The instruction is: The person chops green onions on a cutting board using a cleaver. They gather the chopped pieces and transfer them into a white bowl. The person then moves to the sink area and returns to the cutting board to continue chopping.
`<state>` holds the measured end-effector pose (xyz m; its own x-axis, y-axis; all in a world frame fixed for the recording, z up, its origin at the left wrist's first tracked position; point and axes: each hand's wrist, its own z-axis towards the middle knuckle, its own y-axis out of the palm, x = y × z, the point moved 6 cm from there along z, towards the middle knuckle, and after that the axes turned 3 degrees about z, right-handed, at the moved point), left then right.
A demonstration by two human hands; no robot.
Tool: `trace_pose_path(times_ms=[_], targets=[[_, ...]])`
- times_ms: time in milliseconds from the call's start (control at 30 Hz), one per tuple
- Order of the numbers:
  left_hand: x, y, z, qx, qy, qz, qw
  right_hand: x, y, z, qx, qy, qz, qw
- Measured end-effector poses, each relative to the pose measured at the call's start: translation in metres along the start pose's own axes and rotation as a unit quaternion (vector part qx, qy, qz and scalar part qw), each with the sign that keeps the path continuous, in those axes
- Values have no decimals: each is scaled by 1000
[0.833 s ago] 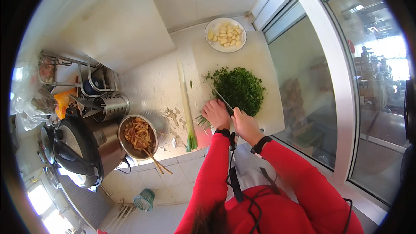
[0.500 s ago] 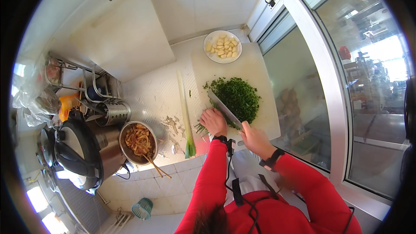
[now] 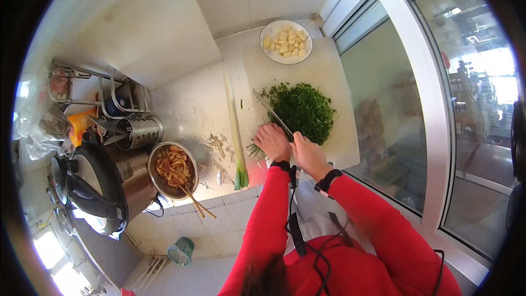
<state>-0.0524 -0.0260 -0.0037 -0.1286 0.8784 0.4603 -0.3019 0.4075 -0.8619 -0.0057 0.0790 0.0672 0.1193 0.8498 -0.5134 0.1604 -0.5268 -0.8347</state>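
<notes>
A white cutting board [image 3: 345,131] carries a heap of finely chopped dark green herbs [image 3: 304,114]. My right hand [image 3: 310,156] is wrapped round the handle of a kitchen knife [image 3: 272,112]. Its blade points up and to the left along the heap's left side, seen nearly edge-on. Right beside the blade, my left hand [image 3: 273,141] presses down with bent fingers on a small bunch of green stems [image 3: 254,150], whose ends stick out on its left. My fingers hide most of the bunch. A long scallion [image 3: 233,118] lies on the counter left of the board.
At the board's far end is a white plate [image 3: 267,55] of peeled garlic cloves [image 3: 290,38]. On the left stand a metal bowl [image 3: 155,182] of sliced brown food with chopsticks [image 3: 197,204], a pressure cooker [image 3: 93,181] and a rack [image 3: 104,98]. A framed glass window [image 3: 383,109] borders the right.
My right hand and the knife have shifted left, closer to my left hand, and the blade has turned more edge-on. The whole view has shifted slightly. My left hand still presses the stems.
</notes>
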Motion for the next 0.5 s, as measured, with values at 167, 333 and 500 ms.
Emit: trace_pose_path(times_ms=[167, 333, 500], targets=[[1, -2, 1, -12, -15, 4, 1000, 6, -29, -13, -27, 14, 43, 999], [4, -7, 1, 12, 5, -3, 1000, 11, -45, -53, -92, 65, 46, 993], [3, -3, 1, -16, 8, 19, 1000, 12, -30, -52, -98, 69, 57, 991]])
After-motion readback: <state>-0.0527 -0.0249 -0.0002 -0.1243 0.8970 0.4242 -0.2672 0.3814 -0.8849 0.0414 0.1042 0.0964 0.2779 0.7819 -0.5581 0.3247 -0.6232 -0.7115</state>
